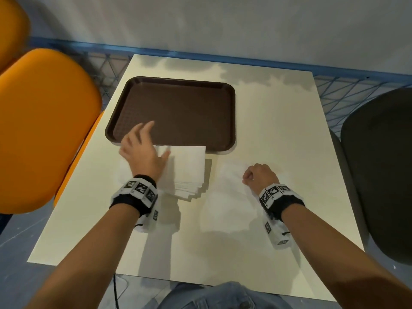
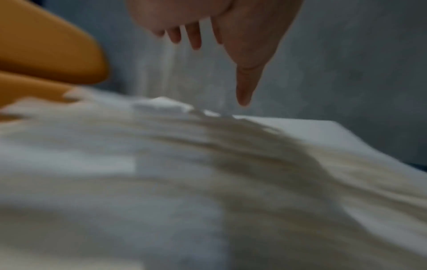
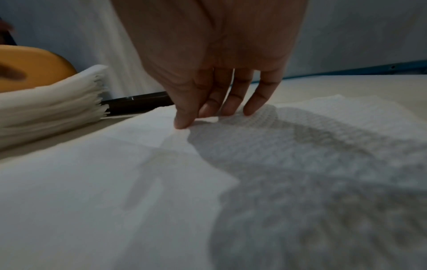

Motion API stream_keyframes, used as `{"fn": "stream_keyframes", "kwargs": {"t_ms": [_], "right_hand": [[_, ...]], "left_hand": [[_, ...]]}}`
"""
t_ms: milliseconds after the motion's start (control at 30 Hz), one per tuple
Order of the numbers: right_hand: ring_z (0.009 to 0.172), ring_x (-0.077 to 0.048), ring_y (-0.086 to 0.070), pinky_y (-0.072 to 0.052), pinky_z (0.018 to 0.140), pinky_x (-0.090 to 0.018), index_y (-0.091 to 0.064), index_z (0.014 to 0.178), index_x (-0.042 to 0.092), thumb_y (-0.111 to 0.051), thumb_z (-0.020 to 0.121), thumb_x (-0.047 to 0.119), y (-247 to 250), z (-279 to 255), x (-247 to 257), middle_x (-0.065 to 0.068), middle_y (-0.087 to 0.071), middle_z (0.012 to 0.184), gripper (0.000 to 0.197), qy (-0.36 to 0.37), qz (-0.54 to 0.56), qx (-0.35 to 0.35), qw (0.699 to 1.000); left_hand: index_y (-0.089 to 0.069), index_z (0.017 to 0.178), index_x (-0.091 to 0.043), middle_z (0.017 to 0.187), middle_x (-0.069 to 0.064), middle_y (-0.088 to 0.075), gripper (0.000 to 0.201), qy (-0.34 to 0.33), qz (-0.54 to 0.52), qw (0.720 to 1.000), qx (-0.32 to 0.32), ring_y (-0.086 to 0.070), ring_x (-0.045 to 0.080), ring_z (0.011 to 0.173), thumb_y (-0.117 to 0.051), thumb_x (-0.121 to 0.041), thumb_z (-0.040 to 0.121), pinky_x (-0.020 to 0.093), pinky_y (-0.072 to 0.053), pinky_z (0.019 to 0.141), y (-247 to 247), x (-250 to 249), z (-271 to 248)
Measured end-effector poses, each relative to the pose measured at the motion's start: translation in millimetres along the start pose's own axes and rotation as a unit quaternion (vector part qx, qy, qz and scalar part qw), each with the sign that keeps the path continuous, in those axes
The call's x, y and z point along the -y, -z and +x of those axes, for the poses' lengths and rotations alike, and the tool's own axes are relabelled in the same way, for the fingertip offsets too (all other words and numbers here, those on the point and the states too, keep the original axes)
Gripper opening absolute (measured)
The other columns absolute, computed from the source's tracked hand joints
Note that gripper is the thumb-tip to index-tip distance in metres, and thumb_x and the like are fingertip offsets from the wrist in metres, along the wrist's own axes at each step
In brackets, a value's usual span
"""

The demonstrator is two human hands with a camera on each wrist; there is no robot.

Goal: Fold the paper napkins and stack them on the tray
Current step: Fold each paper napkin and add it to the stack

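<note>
An empty brown tray (image 1: 178, 108) lies at the back left of the cream table (image 1: 278, 130); its rim (image 3: 138, 102) shows in the right wrist view. A stack of white napkins (image 1: 189, 170) (image 2: 231, 164) (image 3: 46, 109) sits against the tray's near edge. My left hand (image 1: 142, 150) (image 2: 219, 54) hovers over the stack's left side, fingers spread, thumb pointing down just above the top sheet and holding nothing. To the right, one napkin (image 1: 231, 192) (image 3: 300, 146) lies spread on the table. My right hand (image 1: 256, 175) (image 3: 191, 118) pinches it near its far edge between thumb and curled fingers.
An orange chair (image 1: 44, 130) stands close to the table's left edge and a dark chair (image 1: 379, 175) at its right edge. Blue mesh fencing (image 1: 356, 90) and a grey wall lie behind the table. Denim-clad legs sit at the table's near edge.
</note>
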State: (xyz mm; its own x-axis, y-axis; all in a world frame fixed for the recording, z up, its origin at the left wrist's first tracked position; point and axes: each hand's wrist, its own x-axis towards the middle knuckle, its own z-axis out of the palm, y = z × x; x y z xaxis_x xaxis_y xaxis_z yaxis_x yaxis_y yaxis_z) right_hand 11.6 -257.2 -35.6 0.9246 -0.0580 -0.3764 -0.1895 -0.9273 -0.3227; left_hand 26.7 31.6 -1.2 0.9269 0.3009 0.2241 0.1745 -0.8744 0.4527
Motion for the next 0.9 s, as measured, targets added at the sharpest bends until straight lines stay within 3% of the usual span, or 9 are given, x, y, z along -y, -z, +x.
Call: {"fn": "stream_keyframes", "kwargs": {"t_ms": [67, 167, 267, 333, 500, 600, 733, 833, 900], "right_hand": [[0.089, -0.020, -0.062, -0.050, 0.080, -0.030, -0.062, 0.075, 0.022, -0.063, 0.085, 0.017, -0.6, -2.6, 0.9, 0.003, -0.059, 0.084, 0.012, -0.004, -0.004, -0.002, 1.000], [0.093, -0.018, -0.060, -0.049, 0.085, -0.033, -0.060, 0.073, 0.026, -0.054, 0.088, 0.013, -1.7, -6.3, 0.8, 0.004, -0.063, 0.094, 0.021, -0.003, -0.037, 0.009, 0.999], [0.101, -0.018, -0.054, -0.045, 0.088, -0.034, -0.058, 0.077, 0.027, -0.052, 0.090, 0.017, -5.1, -10.9, -1.5, 0.004, -0.059, 0.102, 0.018, 0.011, -0.065, 0.012, 0.998], [0.103, -0.018, -0.052, -0.045, 0.088, -0.034, -0.059, 0.081, 0.026, -0.052, 0.091, 0.018, -8.5, -14.3, -4.3, 0.002, -0.058, 0.104, 0.015, 0.014, -0.068, 0.010, 0.998], [0.106, -0.019, -0.049, -0.043, 0.086, -0.034, -0.061, 0.089, 0.025, -0.051, 0.091, 0.015, -15.5, -18.5, -9.1, 0.002, -0.057, 0.107, 0.015, 0.023, -0.082, 0.001, 0.996], [0.109, -0.020, -0.047, -0.043, 0.087, -0.035, -0.062, 0.092, 0.025, -0.050, 0.092, 0.016, -15.6, -20.3, -9.3, 0.002, -0.056, 0.109, 0.014, 0.032, -0.087, 0.006, 0.996], [0.111, -0.021, -0.048, -0.043, 0.090, -0.036, -0.060, 0.102, 0.020, -0.056, 0.090, 0.022, -13.1, -21.8, -11.7, -0.001, -0.053, 0.113, 0.013, 0.042, -0.050, -0.004, 0.998], [0.117, -0.022, -0.043, -0.042, 0.095, -0.039, -0.046, 0.126, 0.018, -0.066, 0.083, 0.035, -4.9, -19.4, -11.1, -0.004, -0.043, 0.127, 0.051, 0.037, 0.052, -0.077, 0.995], [0.122, -0.023, -0.038, -0.040, 0.097, -0.041, -0.041, 0.134, 0.021, -0.068, 0.080, 0.041, 6.9, -15.8, -5.6, -0.004, -0.038, 0.134, 0.063, 0.042, 0.067, -0.100, 0.992]], "left_hand": [[-0.045, 0.133, -0.025, 0.136, 0.006, -0.043, 0.065, -0.105, -0.018, 0.994, 0.016, -0.038, 0.029, 0.124, -0.074, -0.034, 0.076, 0.040, -0.025, 0.101, -3.4, -31.1, -9.4], [-0.053, 0.129, -0.017, 0.127, 0.007, -0.049, 0.051, -0.185, -0.099, 0.965, 0.155, -0.050, 0.026, 0.113, -0.071, -0.024, 0.081, 0.032, -0.034, 0.095, -25.9, -79.7, -30.6], [-0.042, 0.137, -0.013, 0.139, 0.007, -0.042, 0.053, -0.151, -0.077, 0.934, 0.313, -0.047, 0.024, 0.123, -0.062, -0.023, 0.090, 0.031, -0.036, 0.102, -62.0, -109.6, -51.0], [-0.036, 0.140, -0.010, 0.143, 0.010, -0.038, 0.055, -0.112, -0.039, 0.924, 0.363, -0.041, 0.026, 0.129, -0.059, -0.026, 0.092, 0.032, -0.032, 0.105, -80.3, -118.3, -56.7], [-0.044, 0.133, -0.008, 0.136, 0.013, -0.047, 0.047, -0.057, -0.037, 0.929, 0.365, -0.046, 0.028, 0.124, -0.056, -0.030, 0.094, 0.032, -0.035, 0.104, -102.7, -126.5, -54.0], [-0.058, 0.112, -0.012, 0.117, 0.007, -0.062, 0.023, -0.037, -0.060, 0.927, 0.367, -0.056, 0.025, 0.112, -0.055, -0.027, 0.094, 0.034, -0.044, 0.095, -106.5, -128.2, -52.5], [-0.064, 0.087, -0.021, 0.096, -0.001, -0.065, 0.007, -0.052, -0.107, 0.944, 0.307, -0.054, 0.017, 0.093, -0.059, -0.020, 0.091, 0.027, -0.044, 0.083, -99.5, -123.8, -56.1], [-0.071, 0.089, -0.018, 0.086, -0.004, -0.064, 0.005, -0.083, -0.204, 0.933, 0.283, -0.051, 0.008, 0.082, -0.066, -0.017, 0.087, 0.019, -0.043, 0.077, -89.0, -122.1, -55.4], [-0.068, 0.096, -0.022, 0.081, -0.010, -0.056, 0.011, -0.126, -0.241, 0.914, 0.302, -0.047, 0.004, 0.079, -0.066, -0.016, 0.087, 0.013, -0.037, 0.070, -79.9, -122.2, -53.5]]}}
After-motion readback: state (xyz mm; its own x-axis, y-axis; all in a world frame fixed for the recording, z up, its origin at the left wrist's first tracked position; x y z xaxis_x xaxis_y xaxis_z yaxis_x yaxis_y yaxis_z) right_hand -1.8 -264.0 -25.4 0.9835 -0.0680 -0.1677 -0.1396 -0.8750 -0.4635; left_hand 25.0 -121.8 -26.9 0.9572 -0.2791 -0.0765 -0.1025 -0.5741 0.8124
